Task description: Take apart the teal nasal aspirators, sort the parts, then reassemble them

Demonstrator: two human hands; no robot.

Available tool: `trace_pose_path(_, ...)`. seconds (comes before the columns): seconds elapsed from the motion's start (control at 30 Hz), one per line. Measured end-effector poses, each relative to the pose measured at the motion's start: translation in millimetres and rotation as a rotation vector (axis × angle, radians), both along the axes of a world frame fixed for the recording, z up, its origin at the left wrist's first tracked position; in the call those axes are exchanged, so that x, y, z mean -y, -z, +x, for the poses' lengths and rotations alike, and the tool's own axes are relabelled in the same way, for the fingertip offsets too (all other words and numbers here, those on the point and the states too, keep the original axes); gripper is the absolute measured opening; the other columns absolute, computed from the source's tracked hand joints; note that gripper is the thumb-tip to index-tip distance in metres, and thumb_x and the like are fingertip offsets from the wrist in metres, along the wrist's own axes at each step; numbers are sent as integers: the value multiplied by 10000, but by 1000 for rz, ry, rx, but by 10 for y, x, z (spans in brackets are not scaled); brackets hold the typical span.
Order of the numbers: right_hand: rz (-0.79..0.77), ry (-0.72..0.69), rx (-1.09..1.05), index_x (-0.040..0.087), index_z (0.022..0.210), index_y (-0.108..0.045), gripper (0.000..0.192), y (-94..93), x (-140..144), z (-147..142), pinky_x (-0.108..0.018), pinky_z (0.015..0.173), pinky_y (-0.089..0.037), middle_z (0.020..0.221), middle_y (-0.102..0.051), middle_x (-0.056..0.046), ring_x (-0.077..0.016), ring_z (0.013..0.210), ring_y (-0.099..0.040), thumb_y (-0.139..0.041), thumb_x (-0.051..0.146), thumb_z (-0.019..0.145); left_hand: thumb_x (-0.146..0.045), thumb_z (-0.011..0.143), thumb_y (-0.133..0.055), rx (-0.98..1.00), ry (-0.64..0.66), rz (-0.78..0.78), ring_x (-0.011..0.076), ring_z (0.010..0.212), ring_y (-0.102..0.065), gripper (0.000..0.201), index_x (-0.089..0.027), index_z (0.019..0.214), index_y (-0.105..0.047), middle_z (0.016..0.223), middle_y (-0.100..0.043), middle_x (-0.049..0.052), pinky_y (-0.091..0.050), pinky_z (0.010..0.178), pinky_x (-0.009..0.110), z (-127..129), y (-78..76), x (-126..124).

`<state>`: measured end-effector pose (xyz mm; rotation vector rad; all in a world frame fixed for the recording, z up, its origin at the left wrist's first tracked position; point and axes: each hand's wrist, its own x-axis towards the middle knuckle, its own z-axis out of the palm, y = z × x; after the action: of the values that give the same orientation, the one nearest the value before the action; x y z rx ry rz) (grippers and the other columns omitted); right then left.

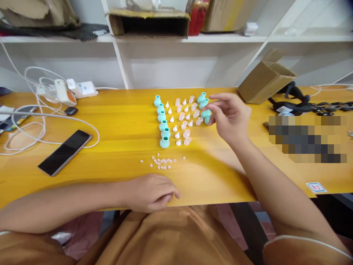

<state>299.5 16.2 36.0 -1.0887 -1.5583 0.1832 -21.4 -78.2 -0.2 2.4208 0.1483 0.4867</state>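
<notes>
Six teal pots [164, 142] stand upright in a column at the middle of the frame, mouths up, running from near the back of the bench [121, 147] towards its front edge. Just right of them comes a column of small white cone-shaped pieces [178, 142], then one of pale pink waisted pieces [187, 141]; a shorter pair of such columns follows farther right. More teal pots [202, 97] close the layout on that side, partly covered by the right hand [207, 102]. That hand is at right of centre, thumb and forefinger apart with a modest gap, the fingertips over or beside these pots; whether any finger touches one I cannot tell. The left hand [151, 193] rests at the front edge of the bench, lower centre, its fingers loosely curled, and I cannot tell whether they hide anything. Between it and the columns, small pale pink rings [164, 163] lie in a loose scatter, a few well apart from the cluster. On the left of the frame a dark-screened phone [65, 152] lies at a slant, with white cables [41, 134] looping beyond it and chargers [64, 92] at the upper left. Towards the upper right, a cardboard box [266, 79] leans beside a black strapped device [292, 101]; a small square sticker [316, 187] lies at the lower right.
</notes>
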Motion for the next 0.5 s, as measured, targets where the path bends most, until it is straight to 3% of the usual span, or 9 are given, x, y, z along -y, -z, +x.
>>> trace_pose_path(0.2, -75, 23, 62, 259, 1297, -673, 318, -18, -82, 125, -299, 514, -544, 1007, -851, -49, -135, 486, -660, -495, 472, 1143, -101, 1012, -517, -21, -19, 32, 180, 817, -723, 219, -189, 1166, -645, 927, -765, 62, -581, 777, 273, -22, 20, 9)
trace_pose_path(0.3, -119, 45, 184, 236, 1396, -611, 342, -37, -131, 228, -324, 616, -575, 1095, -845, -70, -141, 511, -669, -400, 322, 1141, -101, 1010, -514, -17, -18, 43, 177, 800, -716, 223, -190, 1164, -649, 915, -762, 58, -578, 771, 270, -24, 24, 5)
trace_pose_path(0.4, -153, 68, 426, 197, 1356, -639, 394, -22, -192, 318, -392, 819, -597, 1233, -808, -125, -205, 727, -751, -451, 152, 1014, -96, 1012, -504, -11, -12, 51, 173, 787, -707, 227, -188, 1163, -646, 902, -759, 53, -570, 766, 267, -23, 20, 2)
trace_pose_path(0.5, -166, 14, 617, 189, 1120, -735, 339, 27, -241, 340, -413, 933, -571, 1279, -786, -144, -289, 1049, -769, -470, 94, 933, -91, 1011, -502, -5, -3, 75, 170, 787, -700, 229, -185, 1166, -643, 905, -755, 50, -560, 760, 262, -21, 16, 2)
